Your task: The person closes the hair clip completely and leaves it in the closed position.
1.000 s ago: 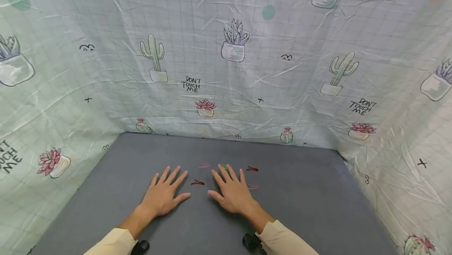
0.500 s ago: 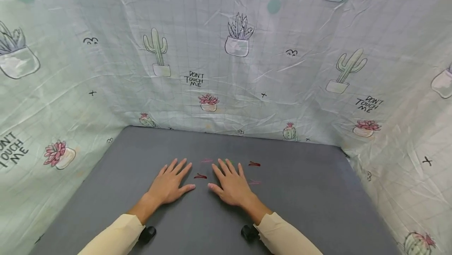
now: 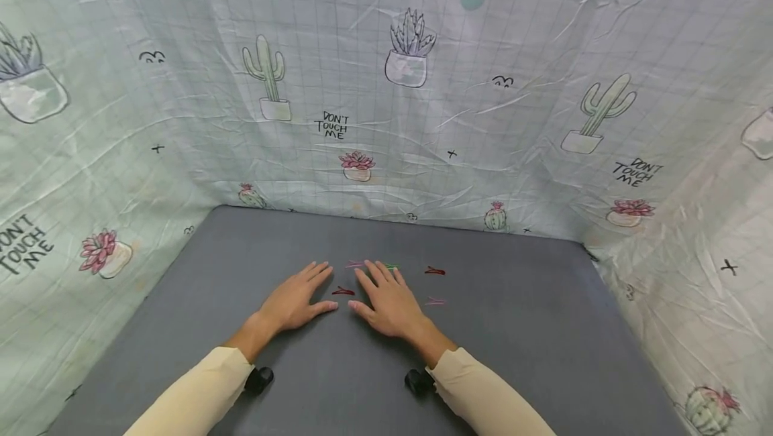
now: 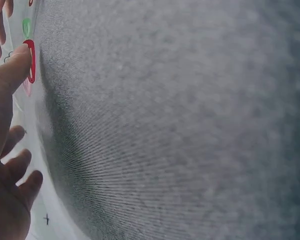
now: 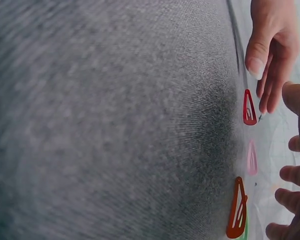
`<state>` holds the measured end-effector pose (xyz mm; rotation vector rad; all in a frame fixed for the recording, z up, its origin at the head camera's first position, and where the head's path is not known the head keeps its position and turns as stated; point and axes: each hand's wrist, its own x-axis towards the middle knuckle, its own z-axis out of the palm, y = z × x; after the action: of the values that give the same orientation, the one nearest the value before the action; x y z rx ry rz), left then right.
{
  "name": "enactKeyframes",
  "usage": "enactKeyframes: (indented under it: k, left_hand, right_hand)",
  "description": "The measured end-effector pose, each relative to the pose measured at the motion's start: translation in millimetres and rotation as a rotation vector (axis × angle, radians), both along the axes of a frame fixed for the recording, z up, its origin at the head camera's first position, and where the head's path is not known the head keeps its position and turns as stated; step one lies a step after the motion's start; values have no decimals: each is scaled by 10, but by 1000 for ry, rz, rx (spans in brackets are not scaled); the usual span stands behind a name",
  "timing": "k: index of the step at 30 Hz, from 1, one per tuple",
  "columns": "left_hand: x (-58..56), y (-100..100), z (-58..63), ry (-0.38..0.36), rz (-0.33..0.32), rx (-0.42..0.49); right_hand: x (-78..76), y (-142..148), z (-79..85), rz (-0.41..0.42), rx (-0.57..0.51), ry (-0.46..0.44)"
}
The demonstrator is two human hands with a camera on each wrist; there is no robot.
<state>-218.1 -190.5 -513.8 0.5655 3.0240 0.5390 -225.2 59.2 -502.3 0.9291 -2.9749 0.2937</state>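
Note:
Several snap hair clips lie on the grey table in the head view. A red hair clip sits between the hands, just beyond the thumb tips. My left hand hovers at its left, fingers extended and thumb pointing inward. To its right is my right hand, with fingers spread and nothing held. Its fingertips reach close to a pink hair clip and overlap a green hair clip. Further right lie a brownish-red hair clip and a second pink hair clip. In the left wrist view, the thumb overlaps the red clip.
The grey table runs back to a pale cloth printed with cacti, which encloses it at the back and both sides. Black wrist devices are worn below both hands, near the cream sleeves.
Both hands have drawn closer together, and their fingers are less spread. The head view has tilted down, so the scene sits higher in it. The clips stay where they were on the table.

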Motion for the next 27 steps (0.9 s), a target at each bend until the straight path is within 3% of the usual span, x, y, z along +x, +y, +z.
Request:
enactKeyframes:
  k: [9, 19, 27]
  left_hand:
    - [-70, 24, 25, -25, -30, 82]
    - [-109, -18, 2, 32, -56, 227]
    - [-183, -16, -19, 41, -53, 293]
  right_hand:
    - [-48, -37, -3, 36, -47, -44]
    - [-177, -35, -53, 53, -470, -174]
    - [-284, -55, -83, -20, -619, -288]
